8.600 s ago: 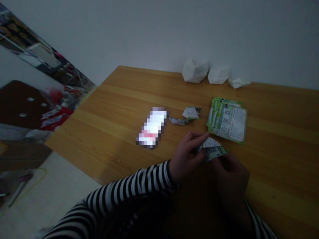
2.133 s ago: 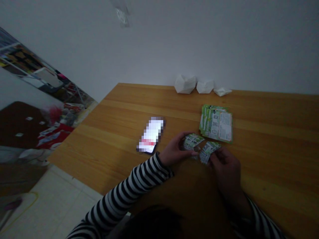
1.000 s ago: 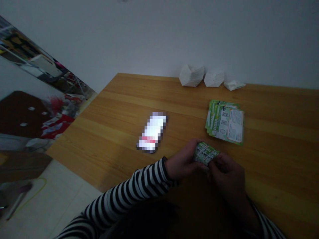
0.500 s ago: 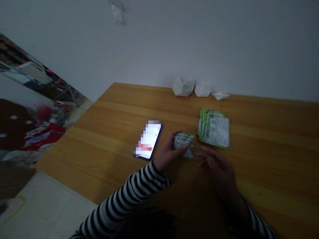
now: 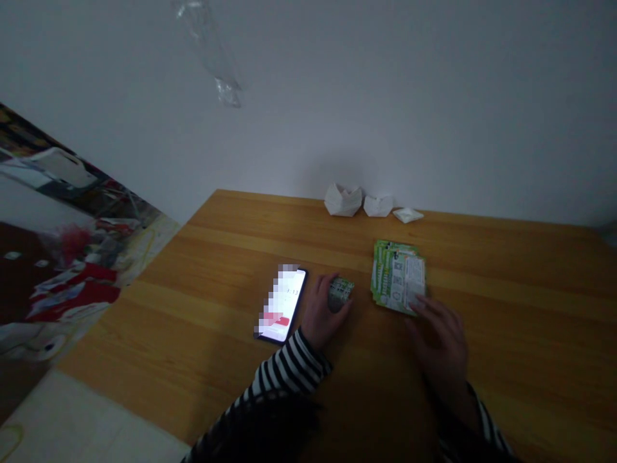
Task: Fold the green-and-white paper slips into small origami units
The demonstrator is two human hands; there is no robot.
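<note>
My left hand [image 5: 322, 315] is closed around a small folded piece of green-and-white printed paper [image 5: 340, 291], held just above the wooden table [image 5: 202, 283]. My right hand [image 5: 439, 334] lies to the right with its fingers stretched out, the fingertips touching the near edge of a stack of green printed leaflets [image 5: 398, 283]. Nothing is in the right hand. Both arms wear black-and-white striped sleeves.
A lit phone [image 5: 281, 311] lies flat just left of my left hand. Three white folded paper shapes [image 5: 343, 199] stand in a row at the table's far edge against the white wall. The table's left edge drops to a pale floor.
My left hand carried the folded paper leftward, toward the phone. My right hand let go of it and reached out to the leaflet stack. The view tilted up.
</note>
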